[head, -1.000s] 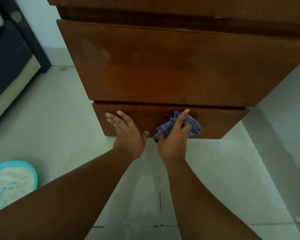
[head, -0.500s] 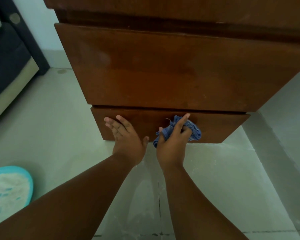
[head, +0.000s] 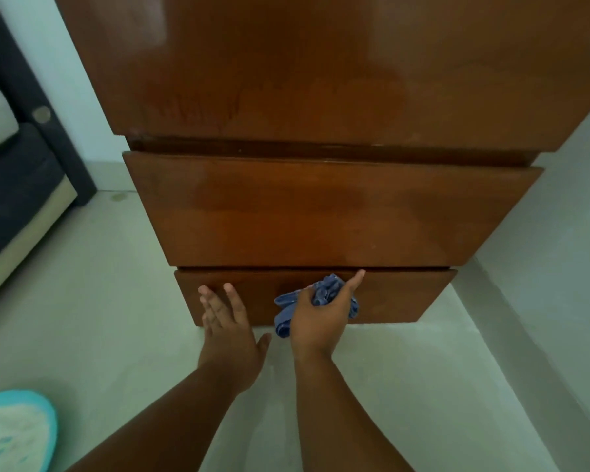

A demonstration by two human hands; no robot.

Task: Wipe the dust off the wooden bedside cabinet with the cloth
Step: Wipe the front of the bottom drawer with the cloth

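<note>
A pale tiled floor (head: 82,318) runs under the wooden bedside cabinet (head: 321,216), which fills the view from above, its glossy top nearest and two drawer fronts stepping down below. The bottom drawer front (head: 406,298) lies long from left to right. The right hand (head: 321,318) has its fingers (head: 356,279) closed around the bunched blue cloth (head: 324,292), pressed against that front near its middle. More unwiped wood seems to lie rightward. The left hand (head: 227,321) rests open and flat just beside it.
</note>
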